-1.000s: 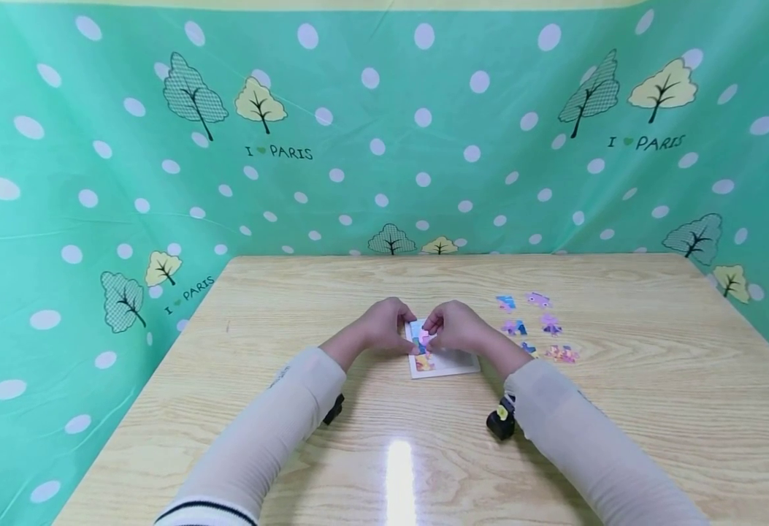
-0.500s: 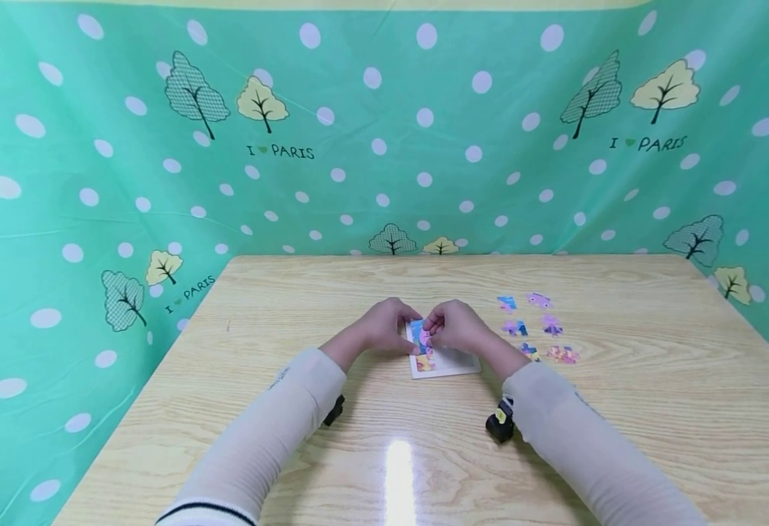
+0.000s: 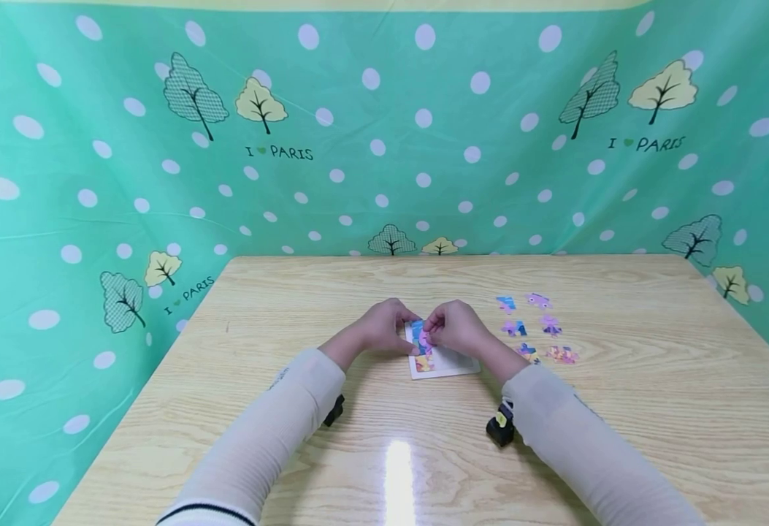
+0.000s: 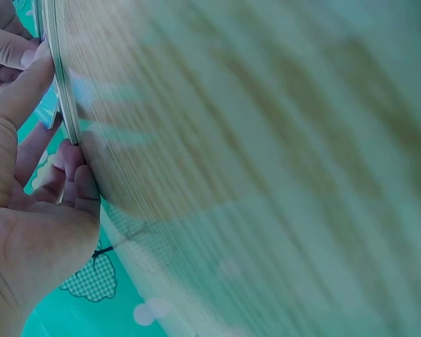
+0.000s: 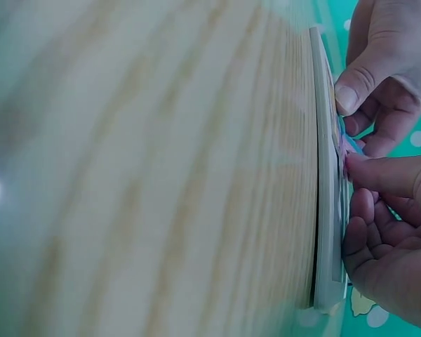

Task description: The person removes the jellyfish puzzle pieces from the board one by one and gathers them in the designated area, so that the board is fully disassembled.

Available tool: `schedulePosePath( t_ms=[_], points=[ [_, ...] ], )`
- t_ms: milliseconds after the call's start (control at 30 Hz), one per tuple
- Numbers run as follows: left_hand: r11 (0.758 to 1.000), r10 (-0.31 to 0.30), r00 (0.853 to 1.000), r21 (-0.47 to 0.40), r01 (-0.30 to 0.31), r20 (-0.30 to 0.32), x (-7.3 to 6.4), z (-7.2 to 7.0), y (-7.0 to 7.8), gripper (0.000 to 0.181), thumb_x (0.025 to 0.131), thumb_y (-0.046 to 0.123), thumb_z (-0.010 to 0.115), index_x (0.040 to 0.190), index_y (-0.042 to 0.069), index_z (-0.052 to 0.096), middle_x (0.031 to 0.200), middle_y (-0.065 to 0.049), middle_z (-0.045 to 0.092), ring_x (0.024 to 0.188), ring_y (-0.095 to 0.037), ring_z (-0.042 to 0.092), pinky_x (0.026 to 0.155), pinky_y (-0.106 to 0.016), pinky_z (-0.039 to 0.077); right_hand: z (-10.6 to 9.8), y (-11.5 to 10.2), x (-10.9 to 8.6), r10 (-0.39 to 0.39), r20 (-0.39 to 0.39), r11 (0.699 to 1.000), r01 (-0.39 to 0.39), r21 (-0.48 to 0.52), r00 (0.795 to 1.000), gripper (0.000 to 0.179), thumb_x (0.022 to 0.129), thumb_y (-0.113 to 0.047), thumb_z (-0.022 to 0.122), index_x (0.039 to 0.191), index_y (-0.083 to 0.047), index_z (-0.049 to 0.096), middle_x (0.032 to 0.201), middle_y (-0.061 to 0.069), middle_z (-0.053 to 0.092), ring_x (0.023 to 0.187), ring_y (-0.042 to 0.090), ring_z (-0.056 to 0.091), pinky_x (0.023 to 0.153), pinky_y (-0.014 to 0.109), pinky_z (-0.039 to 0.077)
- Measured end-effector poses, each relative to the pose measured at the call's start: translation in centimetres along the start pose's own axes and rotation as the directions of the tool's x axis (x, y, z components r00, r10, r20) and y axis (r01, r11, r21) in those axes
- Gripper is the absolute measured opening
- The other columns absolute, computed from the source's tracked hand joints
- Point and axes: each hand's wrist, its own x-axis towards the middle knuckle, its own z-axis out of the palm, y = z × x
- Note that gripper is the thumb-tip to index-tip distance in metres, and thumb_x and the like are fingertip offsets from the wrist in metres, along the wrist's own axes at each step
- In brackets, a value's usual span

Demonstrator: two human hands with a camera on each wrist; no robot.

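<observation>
A white-framed jigsaw tray [image 3: 445, 365] lies on the table, with joined picture pieces [image 3: 425, 362] along its left side. My left hand [image 3: 384, 326] holds the tray's left side, its thumb near the pieces and a finger at the far edge. From the right, my right hand [image 3: 458, 326] pinches a pink and blue puzzle piece [image 5: 351, 145] between thumb and fingers, low over the tray beside the left hand. The right hand [image 5: 396, 232] partly covers the piece. In the left wrist view, my left hand [image 4: 38, 232] has several fingers at the tray's edge.
Several loose puzzle pieces lie right of the tray, among them a pink one with eyes [image 3: 538, 300], a blue one [image 3: 506, 302] and an orange-pink one [image 3: 562, 354]. A green dotted cloth [image 3: 384, 183] hangs behind the wooden table [image 3: 292, 292].
The right hand has shifted slightly while working the pink piece against the joined pieces, which show a little more clearly. The left hand stays in place. Loose pieces have not moved.
</observation>
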Motion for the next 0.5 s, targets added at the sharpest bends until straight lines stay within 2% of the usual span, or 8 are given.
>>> schedulePosePath(
  t_ms=[200,500],
  points=[
    [1.000,0.009,1.000,-0.001,-0.009,0.002,0.0,0.0,0.0,0.058,0.073,0.029,0.088,0.124,0.011,0.068,0.103,0.000,0.055,0.093,-0.015,0.050,0.084,-0.029,0.045,-0.4,0.2,-0.5,-0.014,-0.023,1.000,0.014,0.004,1.000,0.008,0.083,0.001,0.074,0.086,-0.007,0.074,0.080,0.001,0.067,0.077,0.015,0.059,0.073,0.029,0.050],
    [1.000,0.010,1.000,0.030,-0.011,0.013,-0.1,-0.1,0.1,0.060,0.075,0.031,0.086,0.128,0.011,0.065,0.105,-0.001,0.055,0.095,-0.015,0.051,0.087,-0.030,0.045,-2.1,1.3,-2.2,-0.022,-0.026,0.992,0.025,0.125,0.999,0.010,0.084,-0.002,0.074,0.092,-0.008,0.075,0.087,0.002,0.068,0.081,0.018,0.058,0.074,0.031,0.049]
  ],
)
